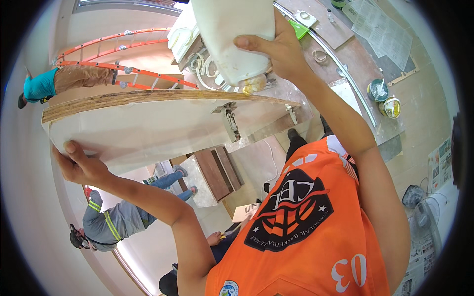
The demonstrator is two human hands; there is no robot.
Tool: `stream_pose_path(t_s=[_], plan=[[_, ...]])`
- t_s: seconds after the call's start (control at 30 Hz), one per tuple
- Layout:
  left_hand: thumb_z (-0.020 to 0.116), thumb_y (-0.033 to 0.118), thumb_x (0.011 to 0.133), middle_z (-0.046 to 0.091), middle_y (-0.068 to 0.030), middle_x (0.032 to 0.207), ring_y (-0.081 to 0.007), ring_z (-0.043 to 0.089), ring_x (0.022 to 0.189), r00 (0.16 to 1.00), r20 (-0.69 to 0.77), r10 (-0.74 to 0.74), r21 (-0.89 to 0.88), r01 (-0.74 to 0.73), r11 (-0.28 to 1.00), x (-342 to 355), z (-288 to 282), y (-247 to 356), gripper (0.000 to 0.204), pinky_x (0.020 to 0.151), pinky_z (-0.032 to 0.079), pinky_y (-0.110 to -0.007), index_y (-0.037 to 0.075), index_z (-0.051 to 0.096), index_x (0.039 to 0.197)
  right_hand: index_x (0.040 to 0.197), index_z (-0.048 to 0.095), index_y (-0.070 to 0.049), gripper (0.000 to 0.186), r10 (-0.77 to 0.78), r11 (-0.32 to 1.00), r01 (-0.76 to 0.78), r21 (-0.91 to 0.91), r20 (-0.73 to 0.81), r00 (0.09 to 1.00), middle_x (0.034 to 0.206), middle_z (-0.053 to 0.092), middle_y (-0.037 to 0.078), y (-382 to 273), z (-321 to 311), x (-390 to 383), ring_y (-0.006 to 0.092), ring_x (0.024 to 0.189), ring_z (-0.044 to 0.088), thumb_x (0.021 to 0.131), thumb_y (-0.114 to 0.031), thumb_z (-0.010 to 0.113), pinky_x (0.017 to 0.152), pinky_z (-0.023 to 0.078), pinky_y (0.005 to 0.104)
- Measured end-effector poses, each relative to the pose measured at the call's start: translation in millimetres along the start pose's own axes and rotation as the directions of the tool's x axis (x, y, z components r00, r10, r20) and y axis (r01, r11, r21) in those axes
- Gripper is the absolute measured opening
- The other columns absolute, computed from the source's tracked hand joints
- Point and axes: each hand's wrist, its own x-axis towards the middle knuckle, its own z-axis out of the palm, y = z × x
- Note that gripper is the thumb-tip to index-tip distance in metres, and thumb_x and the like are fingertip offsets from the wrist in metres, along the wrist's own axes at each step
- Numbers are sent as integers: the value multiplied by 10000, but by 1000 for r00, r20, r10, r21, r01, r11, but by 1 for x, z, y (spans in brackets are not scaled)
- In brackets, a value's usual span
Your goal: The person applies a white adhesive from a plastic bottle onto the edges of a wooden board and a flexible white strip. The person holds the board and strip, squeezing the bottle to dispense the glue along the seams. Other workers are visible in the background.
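Observation:
My left hand (84, 165) is closed on the left end of a white cabinet door (148, 126), thumb on its white face, other fingers partly hidden. The door has a bare plywood edge (123, 98) along its top, and two metal hinges are fixed to it, the larger hinge (230, 123) near the middle. My right hand (281, 49) is raised and closed around a white block-shaped thing with rounded corners (232, 29); its thumb lies across the front and the other fingers are behind. A crumpled yellowish thing (254, 84) shows just below it.
Orange ladders (123, 64) and a person in a teal shirt (42, 86) are at the far left. Another person in grey (118, 219) works at lower left, near a wooden cabinet (207, 172). Paint buckets (390, 107), a long metal strip (345, 74) and newspapers (382, 34) lie right.

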Motion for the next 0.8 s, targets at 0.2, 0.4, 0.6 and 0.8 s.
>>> stream_pose_path(t_s=[0.2, 0.4, 0.6, 0.8], plan=[[610, 591, 990, 590, -17, 706, -75, 554, 620, 1000, -15, 8, 39, -7, 999, 0, 2, 4, 694, 481, 417, -241, -38, 665, 1279, 1447, 462, -19, 721, 5, 999, -5, 54, -1, 1000, 1318, 648, 98, -2, 0, 1, 183, 1209, 614, 850, -125, 852, 1024, 501, 354], [606, 603, 986, 636, -48, 751, -95, 592, 661, 1000, -13, -3, 31, 4, 999, -2, 2, -6, 705, 502, 438, -254, -36, 668, 1276, 1420, 476, -20, 688, -93, 990, 88, 112, 36, 995, 1300, 652, 96, -12, 21, 14, 181, 1190, 621, 857, -145, 850, 1005, 511, 351], [603, 610, 985, 638, -52, 758, -99, 592, 654, 999, -24, 26, 28, -25, 999, 1, 5, -6, 713, 488, 430, -248, -38, 667, 1277, 1401, 512, -30, 622, 5, 993, -7, -121, -24, 1000, 1201, 694, 99, 14, -15, -20, 177, 1088, 681, 869, -141, 815, 941, 559, 341], [610, 603, 980, 602, -34, 708, -87, 531, 580, 999, 5, -49, 77, 49, 996, -5, 5, -11, 713, 485, 402, -263, -41, 664, 1281, 1376, 536, -8, 647, 145, 963, -170, -210, -128, 981, 1234, 681, 98, 33, -47, -43, 197, 1106, 657, 825, -135, 851, 979, 523, 361]])
